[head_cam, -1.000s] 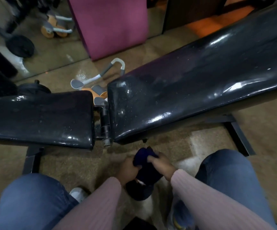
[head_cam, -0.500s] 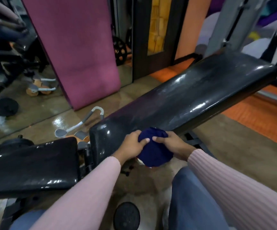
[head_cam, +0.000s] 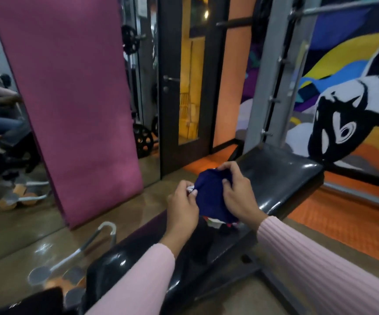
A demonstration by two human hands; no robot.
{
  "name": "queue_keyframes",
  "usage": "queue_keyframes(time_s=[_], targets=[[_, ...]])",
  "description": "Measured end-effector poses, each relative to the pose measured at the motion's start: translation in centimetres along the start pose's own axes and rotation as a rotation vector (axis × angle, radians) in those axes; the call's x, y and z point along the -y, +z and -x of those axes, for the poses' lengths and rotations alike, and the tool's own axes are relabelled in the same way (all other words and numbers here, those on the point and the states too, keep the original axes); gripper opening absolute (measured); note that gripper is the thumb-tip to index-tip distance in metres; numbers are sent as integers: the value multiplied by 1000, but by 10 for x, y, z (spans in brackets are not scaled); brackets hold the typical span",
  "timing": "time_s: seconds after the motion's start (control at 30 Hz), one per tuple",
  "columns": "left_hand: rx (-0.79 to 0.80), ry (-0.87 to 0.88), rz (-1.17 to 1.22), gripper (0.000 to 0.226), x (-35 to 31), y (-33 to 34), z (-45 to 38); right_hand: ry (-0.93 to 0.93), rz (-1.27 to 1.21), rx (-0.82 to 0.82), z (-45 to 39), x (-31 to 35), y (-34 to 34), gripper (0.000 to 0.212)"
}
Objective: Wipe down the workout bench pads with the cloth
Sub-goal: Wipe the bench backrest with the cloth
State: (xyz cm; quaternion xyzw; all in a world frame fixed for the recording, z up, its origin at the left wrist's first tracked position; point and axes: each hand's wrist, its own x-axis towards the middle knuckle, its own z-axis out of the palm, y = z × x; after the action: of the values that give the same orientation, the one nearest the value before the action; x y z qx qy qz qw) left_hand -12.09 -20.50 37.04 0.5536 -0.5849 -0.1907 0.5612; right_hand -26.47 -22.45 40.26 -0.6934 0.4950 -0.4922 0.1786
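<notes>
A bunched dark blue cloth (head_cam: 209,196) with a white and red patch at its lower edge is held in the air above the long black back pad (head_cam: 281,176) of the workout bench. My left hand (head_cam: 181,210) pinches its left edge. My right hand (head_cam: 238,194) grips its top and right side. The back pad runs from the lower left up to the right, glossy with light spots. A corner of the black seat pad (head_cam: 45,298) shows at the bottom left. Pink sleeves cover both forearms.
A tall magenta mat (head_cam: 70,105) leans against a mirror on the left. An ab roller with grey handles (head_cam: 81,251) lies on the floor beside the bench. A grey rack upright (head_cam: 272,73) stands behind the bench head. Orange flooring (head_cam: 343,219) lies to the right.
The view has tilted up from the floor to the room. Both hands have lifted the cloth from below the pad's edge to above the back pad, farther along it.
</notes>
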Motion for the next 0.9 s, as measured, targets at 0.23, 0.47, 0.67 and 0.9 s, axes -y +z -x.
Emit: queue_keyframes(time_s=[0.23,0.47,0.67,0.9], targets=[[35,115,86,25,-97,79,-69,-166,248,-265,-86,-19,-94,31],[222,236,-9,25,-103,186,-104,-41,523,-282,-127,-83,-172,21],[385,248,-63,42,-100,257,-106,91,576,-222,-137,-147,-204,23],[506,333,-391,54,-54,260,-88,98,871,25,-122,-175,-190,33]])
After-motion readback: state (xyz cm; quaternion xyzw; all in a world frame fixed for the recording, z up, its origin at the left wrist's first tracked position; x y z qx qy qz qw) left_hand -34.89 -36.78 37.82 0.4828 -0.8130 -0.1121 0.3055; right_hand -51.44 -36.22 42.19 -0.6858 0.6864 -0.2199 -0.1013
